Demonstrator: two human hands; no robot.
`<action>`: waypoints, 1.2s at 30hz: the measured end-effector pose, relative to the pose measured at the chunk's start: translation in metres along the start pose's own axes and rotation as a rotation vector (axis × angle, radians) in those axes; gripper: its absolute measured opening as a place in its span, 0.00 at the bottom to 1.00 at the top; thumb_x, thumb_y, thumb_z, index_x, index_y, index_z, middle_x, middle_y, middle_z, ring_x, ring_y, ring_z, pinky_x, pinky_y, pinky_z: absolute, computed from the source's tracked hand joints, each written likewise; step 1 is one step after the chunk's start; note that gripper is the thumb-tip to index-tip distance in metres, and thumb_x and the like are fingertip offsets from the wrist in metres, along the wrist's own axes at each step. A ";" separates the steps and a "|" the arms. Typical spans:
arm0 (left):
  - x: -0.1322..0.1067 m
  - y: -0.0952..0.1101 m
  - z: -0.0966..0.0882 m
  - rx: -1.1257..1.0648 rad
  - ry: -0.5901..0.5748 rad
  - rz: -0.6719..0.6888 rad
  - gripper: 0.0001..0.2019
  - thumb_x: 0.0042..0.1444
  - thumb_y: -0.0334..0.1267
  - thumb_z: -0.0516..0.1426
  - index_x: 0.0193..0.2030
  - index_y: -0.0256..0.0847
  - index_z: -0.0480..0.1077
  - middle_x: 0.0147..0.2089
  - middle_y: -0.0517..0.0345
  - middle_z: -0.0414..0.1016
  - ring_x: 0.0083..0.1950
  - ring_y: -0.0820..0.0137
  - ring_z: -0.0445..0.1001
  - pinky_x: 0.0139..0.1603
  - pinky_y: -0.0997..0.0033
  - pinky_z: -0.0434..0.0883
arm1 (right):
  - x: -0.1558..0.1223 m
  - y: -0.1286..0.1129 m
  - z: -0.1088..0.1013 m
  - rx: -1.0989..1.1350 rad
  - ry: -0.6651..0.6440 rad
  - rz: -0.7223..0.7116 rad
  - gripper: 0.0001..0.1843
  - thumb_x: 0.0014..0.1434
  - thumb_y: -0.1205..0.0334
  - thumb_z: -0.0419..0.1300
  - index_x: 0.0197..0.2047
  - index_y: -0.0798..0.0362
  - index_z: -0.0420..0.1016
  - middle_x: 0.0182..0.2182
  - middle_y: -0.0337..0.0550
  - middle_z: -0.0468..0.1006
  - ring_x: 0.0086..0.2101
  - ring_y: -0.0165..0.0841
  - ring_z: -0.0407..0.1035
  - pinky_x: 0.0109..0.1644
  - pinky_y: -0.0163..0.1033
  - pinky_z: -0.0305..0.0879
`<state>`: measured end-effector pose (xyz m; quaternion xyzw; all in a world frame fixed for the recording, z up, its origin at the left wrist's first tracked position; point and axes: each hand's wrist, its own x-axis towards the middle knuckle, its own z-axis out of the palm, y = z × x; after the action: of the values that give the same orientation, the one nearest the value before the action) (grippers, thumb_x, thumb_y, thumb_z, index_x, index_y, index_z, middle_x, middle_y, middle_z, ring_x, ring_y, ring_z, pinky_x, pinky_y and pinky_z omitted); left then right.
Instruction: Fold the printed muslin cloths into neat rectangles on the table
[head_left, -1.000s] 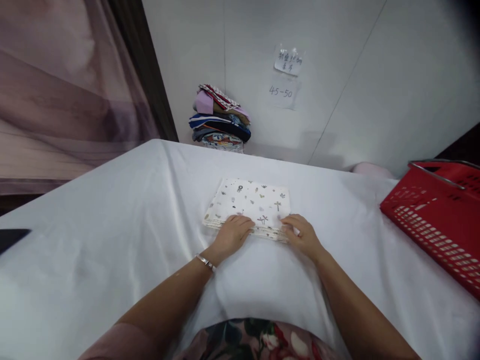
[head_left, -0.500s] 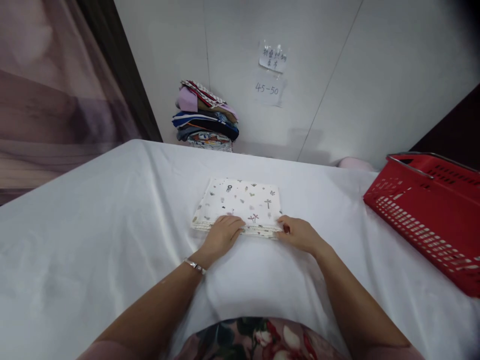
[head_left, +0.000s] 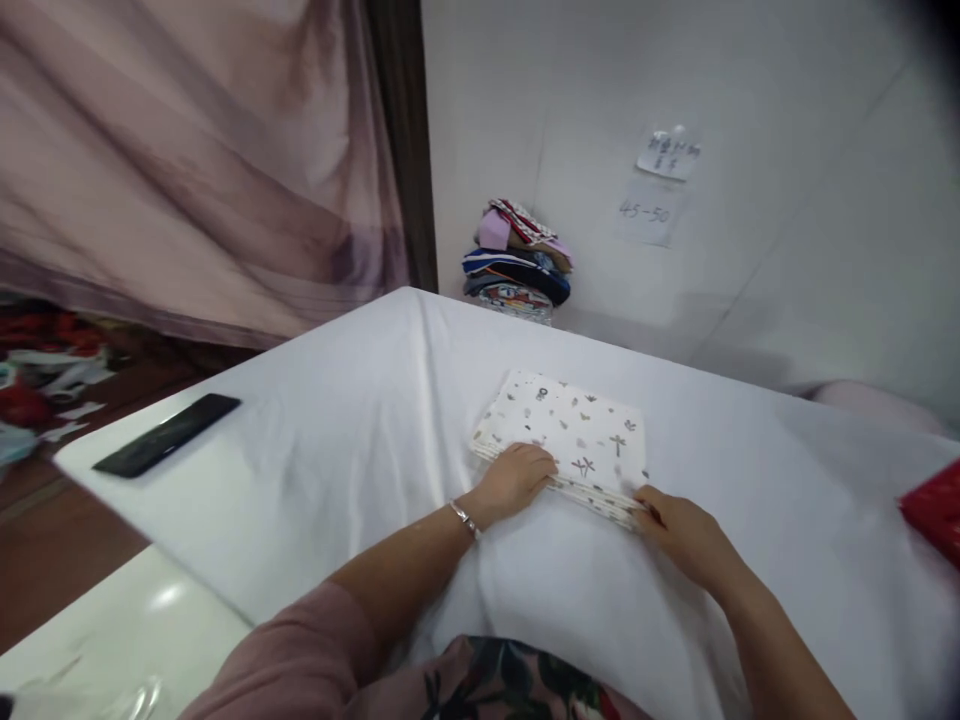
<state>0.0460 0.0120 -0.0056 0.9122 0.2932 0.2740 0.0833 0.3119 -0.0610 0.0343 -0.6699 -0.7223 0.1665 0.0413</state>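
Note:
A folded white cloth (head_left: 564, 425) with small printed plants and figures lies on the white-covered table, its stacked layers showing along the near edge. My left hand (head_left: 517, 480), with a silver bracelet at the wrist, is closed over the middle-left of that near edge. The thumb is hidden from view. At the near right corner, my right hand (head_left: 679, 525) pinches the layers between thumb and fingers.
A flat black object (head_left: 169, 435) lies at the table's left end. Folded fabrics (head_left: 517, 262) are stacked beyond the far edge, by the wall. Part of a red basket (head_left: 937, 510) shows at right. A pink curtain (head_left: 247, 160) hangs at left.
The view has turned left, so the cloth and hands appear farther right and the black object has come into view. Most of the red basket has left the frame. Both hands stay on the cloth.

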 end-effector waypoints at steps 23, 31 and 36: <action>-0.025 -0.039 -0.054 -0.039 0.158 -0.815 0.12 0.50 0.48 0.58 0.27 0.41 0.67 0.31 0.60 0.72 0.31 0.70 0.68 0.28 0.72 0.62 | 0.002 0.017 0.008 0.213 -0.097 0.041 0.25 0.57 0.40 0.47 0.51 0.43 0.67 0.22 0.34 0.68 0.25 0.35 0.65 0.30 0.38 0.60; -0.024 -0.046 -0.055 -0.177 0.247 -0.890 0.06 0.49 0.40 0.57 0.26 0.41 0.66 0.30 0.61 0.70 0.31 0.71 0.68 0.30 0.73 0.63 | 0.001 0.017 0.007 0.309 -0.111 0.058 0.29 0.57 0.40 0.48 0.56 0.44 0.68 0.23 0.37 0.72 0.28 0.37 0.67 0.38 0.43 0.64; -0.025 -0.052 -0.060 -0.295 0.131 -1.063 0.06 0.47 0.39 0.57 0.25 0.40 0.66 0.26 0.62 0.70 0.29 0.72 0.68 0.26 0.75 0.60 | 0.006 0.020 0.011 0.353 -0.117 0.094 0.30 0.57 0.39 0.47 0.55 0.46 0.69 0.21 0.37 0.72 0.28 0.37 0.68 0.39 0.42 0.64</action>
<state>-0.0291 0.0396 0.0171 0.5983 0.6762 0.2886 0.3186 0.3269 -0.0563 0.0174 -0.6744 -0.6511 0.3309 0.1082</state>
